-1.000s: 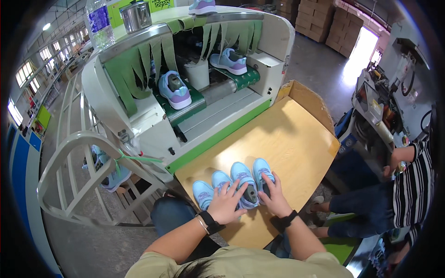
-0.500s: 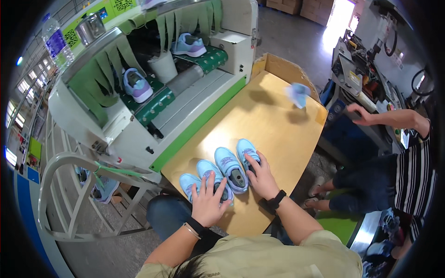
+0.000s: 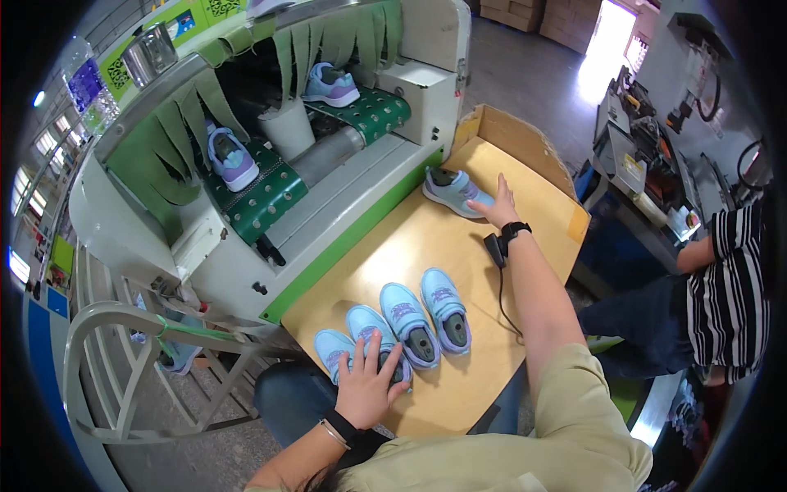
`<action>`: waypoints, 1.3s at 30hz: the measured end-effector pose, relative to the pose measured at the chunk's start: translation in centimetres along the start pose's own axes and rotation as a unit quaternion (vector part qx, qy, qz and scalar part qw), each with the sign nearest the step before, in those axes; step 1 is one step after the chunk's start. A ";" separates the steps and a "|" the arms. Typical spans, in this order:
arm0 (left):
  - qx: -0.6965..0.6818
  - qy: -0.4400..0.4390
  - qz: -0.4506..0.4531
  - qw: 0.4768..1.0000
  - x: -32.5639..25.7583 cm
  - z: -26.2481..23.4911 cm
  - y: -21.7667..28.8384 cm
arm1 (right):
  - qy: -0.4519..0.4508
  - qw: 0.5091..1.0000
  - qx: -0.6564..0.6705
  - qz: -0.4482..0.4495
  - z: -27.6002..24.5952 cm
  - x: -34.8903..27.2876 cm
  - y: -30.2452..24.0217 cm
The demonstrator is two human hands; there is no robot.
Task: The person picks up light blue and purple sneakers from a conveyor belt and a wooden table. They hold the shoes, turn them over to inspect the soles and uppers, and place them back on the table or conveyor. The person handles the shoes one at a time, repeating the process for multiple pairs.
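Observation:
Several light blue and lilac shoes stand side by side on the table, among them a shoe at the right end of the row [image 3: 445, 307] and the shoe beside it [image 3: 407, 324]. My left hand [image 3: 367, 385] lies with spread fingers over the two leftmost shoes, partly hiding them. Farther off, a single shoe [image 3: 455, 192] sits on the table by the machine's edge. My right hand [image 3: 497, 209] reaches out to its toe, thumb at the toe and fingers stretched apart, not closed round it. A black device with a cord [image 3: 495, 248] hangs at my right wrist.
The yellow table [image 3: 533, 238] has a cardboard edge [image 3: 525, 148] at its far end. To the left, a machine carries shoes on green belts [image 3: 275, 184] under strip curtains. A metal rail [image 3: 82, 361] curves at left. Another person in a striped shirt [image 3: 725, 287] is at right.
The single shoe, blurred above the table's far right before, now sits by the machine. My right hand has left the row and reached forward to it. The other person's hand has drawn back.

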State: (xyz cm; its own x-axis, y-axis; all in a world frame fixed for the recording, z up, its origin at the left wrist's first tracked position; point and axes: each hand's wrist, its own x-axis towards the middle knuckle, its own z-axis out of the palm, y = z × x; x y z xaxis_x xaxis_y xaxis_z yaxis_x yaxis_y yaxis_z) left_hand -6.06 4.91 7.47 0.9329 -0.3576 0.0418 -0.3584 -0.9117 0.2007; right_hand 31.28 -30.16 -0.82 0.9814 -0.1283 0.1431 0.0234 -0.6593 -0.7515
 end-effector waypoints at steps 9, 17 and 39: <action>-0.008 0.012 -0.027 1.000 -1.0 0.5 -0.6 | -0.059 0.976 -0.209 -0.029 0.8 -11.0 -4.8; -0.010 0.025 -0.024 0.999 -1.1 0.9 -0.3 | -0.058 0.986 -0.151 -0.029 -6.2 -12.6 -0.1; -0.017 0.026 -0.018 0.999 -0.7 0.1 0.3 | 0.013 0.997 -0.073 -0.030 -14.5 -12.1 -1.4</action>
State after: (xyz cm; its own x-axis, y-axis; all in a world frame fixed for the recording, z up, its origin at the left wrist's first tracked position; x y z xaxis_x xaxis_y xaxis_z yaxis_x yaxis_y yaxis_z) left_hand -6.80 4.88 7.39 0.9463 -0.3120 0.0843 -0.3232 -0.9162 0.2369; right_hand 16.62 -38.47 7.84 0.9737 -0.1032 0.2030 0.0522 -0.7667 -0.6399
